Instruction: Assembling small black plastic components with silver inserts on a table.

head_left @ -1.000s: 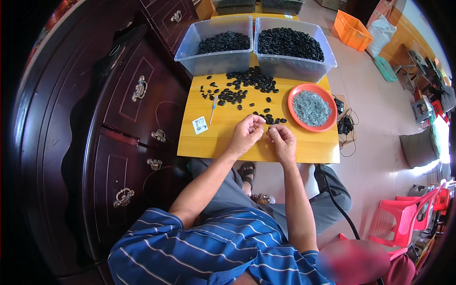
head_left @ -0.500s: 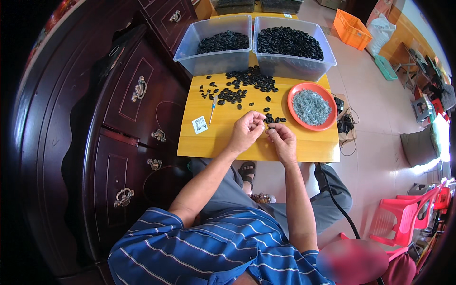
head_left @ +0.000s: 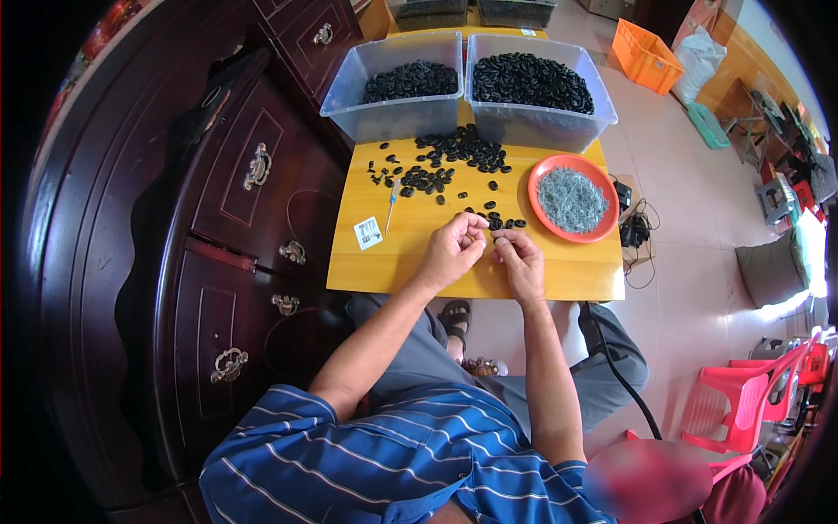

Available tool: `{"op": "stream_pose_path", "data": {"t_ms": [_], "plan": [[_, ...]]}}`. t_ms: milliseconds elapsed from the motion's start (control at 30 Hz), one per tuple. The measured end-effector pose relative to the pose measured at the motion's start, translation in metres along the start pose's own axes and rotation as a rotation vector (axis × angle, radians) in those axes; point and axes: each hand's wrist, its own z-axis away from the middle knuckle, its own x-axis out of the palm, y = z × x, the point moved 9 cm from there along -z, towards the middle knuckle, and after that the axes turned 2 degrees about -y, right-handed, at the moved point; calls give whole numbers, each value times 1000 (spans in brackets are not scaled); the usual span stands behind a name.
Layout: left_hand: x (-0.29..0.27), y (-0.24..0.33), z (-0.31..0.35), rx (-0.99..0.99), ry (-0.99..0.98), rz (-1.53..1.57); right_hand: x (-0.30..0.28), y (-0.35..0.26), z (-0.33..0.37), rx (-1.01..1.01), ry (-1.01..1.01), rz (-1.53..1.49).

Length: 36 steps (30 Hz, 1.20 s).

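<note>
- Dark-red wooden cabinet (head_left: 227, 205), one, with five metal handles showing, stands at far left.
- White printed card (head_left: 367, 232), one, lies flat on the yellow table (head_left: 375, 275).
- Blue-handled screwdriver (head_left: 394, 196), apparently, one; its shaft points toward the person, just right of the card.
- Clear bins, two on the table's far side: the left bin (head_left: 393, 120) and, beyond the hands, the right bin (head_left: 532, 127), both holding black ovals too many to count.
- Black oval pieces (head_left: 476, 150) lie scattered before the bins, dozens, overlapping.
- Left hand (head_left: 454, 253), one: fingers curled, thumb and forefinger close; I cannot tell whether they grip anything.
- Near cluster of black ovals (head_left: 495, 224), roughly half a dozen, sits just beyond the fingertips; the right hand is nearer, and the rightmost oval's long axis runs roughly left to right.
- Right hand (head_left: 521, 266), one: thumb and forefinger nearly together near the left fingertips; any hold is too small to tell.
- Red-orange plate (head_left: 580, 237), one, beyond and right of the right hand, heaped with uncountable grey slivers (head_left: 572, 201).
</note>
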Motion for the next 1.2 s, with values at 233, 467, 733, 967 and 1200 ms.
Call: {"op": "stream_pose_path", "data": {"t_ms": [233,467,733,967,1200], "plan": [[1,-1,3,12,21,13,5,3,1,40,-16,-106],[0,6,1,34,31,21,5,4,1,60,-33,-75],[-1,9,3,49,38,-62,0,-4,3,148,20,-254],[1,20,6,102,36,-153,5,-2,12,142,24,-196],[1,19,3,116,75,-93,2,-2,10,165,-26,-122]]}}
